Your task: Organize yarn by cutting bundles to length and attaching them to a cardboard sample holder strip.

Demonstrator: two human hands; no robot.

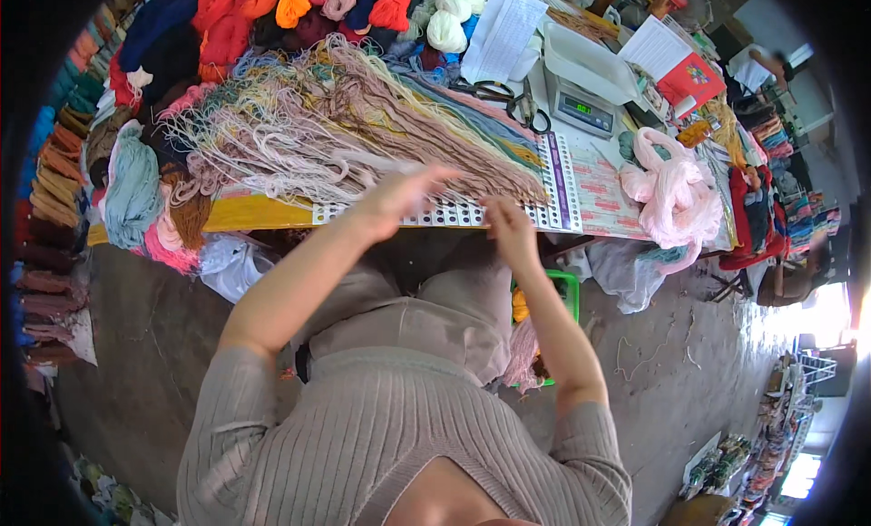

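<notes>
Strands of yarn in pink, white, mauve, yellow and blue-grey fan out across the table. Their right ends meet a white card strip with a row of holes along the table's front and right side. My left hand is over the front of the strands, a little blurred, its fingers stretched toward the right. At the strip's front edge is my right hand, fingers curled together as in a pinch. Whatever is between those fingers is too small to make out.
Black scissors lie behind the strands, beside a digital scale with a clear tray. A pale pink yarn bundle sits at the right. Coloured skeins crowd the back left. Under the table stands a green basket.
</notes>
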